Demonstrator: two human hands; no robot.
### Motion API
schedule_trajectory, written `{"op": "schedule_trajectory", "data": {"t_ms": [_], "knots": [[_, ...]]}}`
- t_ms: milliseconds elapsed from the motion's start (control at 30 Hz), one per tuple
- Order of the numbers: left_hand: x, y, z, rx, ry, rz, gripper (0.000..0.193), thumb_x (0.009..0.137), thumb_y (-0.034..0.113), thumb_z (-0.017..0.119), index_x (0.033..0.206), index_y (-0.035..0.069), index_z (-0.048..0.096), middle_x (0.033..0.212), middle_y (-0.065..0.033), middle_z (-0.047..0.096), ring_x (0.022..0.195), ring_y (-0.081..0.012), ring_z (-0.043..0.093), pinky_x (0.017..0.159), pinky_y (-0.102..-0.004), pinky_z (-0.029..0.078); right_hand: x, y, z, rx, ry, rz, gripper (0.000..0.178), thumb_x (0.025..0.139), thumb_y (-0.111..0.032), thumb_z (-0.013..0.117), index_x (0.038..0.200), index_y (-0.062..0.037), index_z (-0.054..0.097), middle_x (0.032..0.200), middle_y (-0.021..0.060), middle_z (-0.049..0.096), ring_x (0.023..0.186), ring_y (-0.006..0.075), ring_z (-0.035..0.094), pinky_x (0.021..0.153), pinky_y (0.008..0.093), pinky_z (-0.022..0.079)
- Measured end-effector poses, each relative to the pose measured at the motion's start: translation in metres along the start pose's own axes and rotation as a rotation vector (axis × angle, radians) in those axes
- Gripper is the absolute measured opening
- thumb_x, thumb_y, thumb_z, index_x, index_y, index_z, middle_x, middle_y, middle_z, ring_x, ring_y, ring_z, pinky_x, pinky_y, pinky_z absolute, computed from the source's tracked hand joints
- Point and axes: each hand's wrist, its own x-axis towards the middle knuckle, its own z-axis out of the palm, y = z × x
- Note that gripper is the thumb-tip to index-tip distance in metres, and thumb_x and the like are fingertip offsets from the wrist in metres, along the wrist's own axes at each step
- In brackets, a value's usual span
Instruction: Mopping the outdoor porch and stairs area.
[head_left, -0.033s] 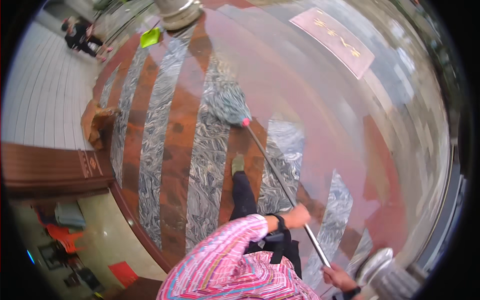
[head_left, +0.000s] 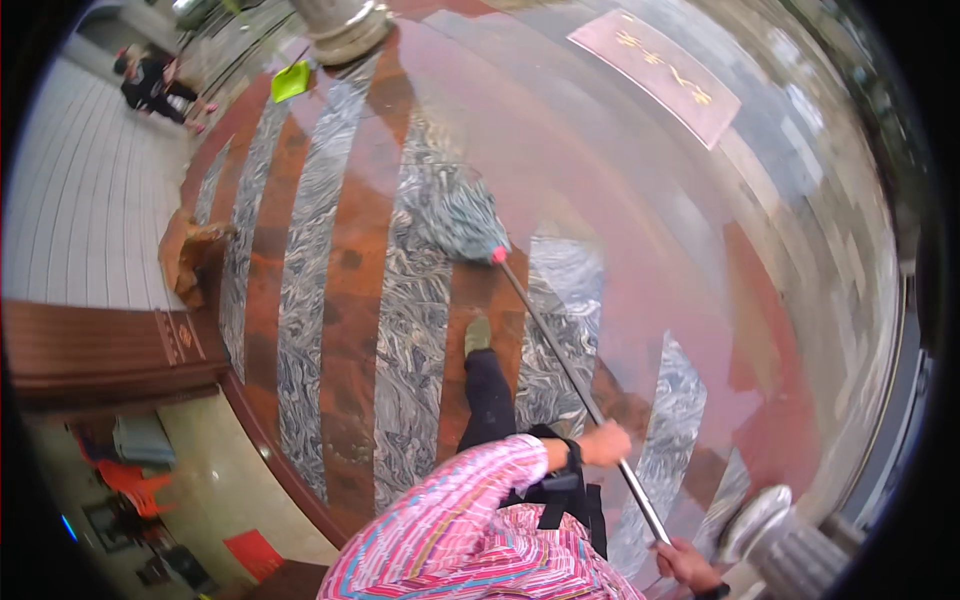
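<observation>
I hold a mop with a metal pole (head_left: 560, 353) slanting from lower right up to its head. The grey string mop head (head_left: 462, 218) lies spread on the striped stone floor (head_left: 400, 400), joined by a pink-red socket. My left hand (head_left: 604, 443) is closed around the middle part of the pole, a dark band on its wrist. Lower down, my right hand (head_left: 688, 565) is closed near the pole's end; it also wears a dark wristband. My foot in a greenish shoe (head_left: 478, 335) stands just below the mop head.
A stone column base (head_left: 345, 30) and a lime-green dustpan (head_left: 291, 81) stand far off. Another pillar base (head_left: 770, 530) is near my right hand. A brown carved block (head_left: 188, 255) sits at left, by a doorway. A person (head_left: 155, 90) is at far left. A pink mat (head_left: 655, 72) lies upper right.
The mop head has shifted slightly to the right and nearer to me. Both hands have moved a little right and down with the pole.
</observation>
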Motion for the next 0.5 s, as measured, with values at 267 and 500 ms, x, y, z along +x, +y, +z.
{"op": "schedule_trajectory", "data": {"t_ms": [267,500], "knots": [[0.029,0.069,0.050,-0.201,-0.194,0.301,0.012,0.058,0.020,0.066,0.059,0.009,0.062,0.058,-0.0109,0.061,0.058,-0.0298,0.063,0.052,-0.0415,0.046,-0.040,0.109,0.029,0.316,0.260,0.134,0.020,0.091,-0.023,0.054,0.081,-0.0062,0.056,0.052,-0.0030,0.042,0.041,0.0086,0.038,0.038,0.0240,0.031],[0.027,-0.097,-0.040,0.061,-0.234,0.181,0.007,0.064,0.022,0.065,0.067,0.016,0.062,0.066,-0.0034,0.059,0.073,-0.0218,0.060,0.086,-0.0452,0.036,0.069,-0.060,0.072,0.252,0.095,-0.061,0.019,0.093,-0.021,0.050,0.081,-0.0078,0.045,0.051,-0.0004,0.043,0.041,0.0100,0.041,0.038,0.0242,0.034]]}}
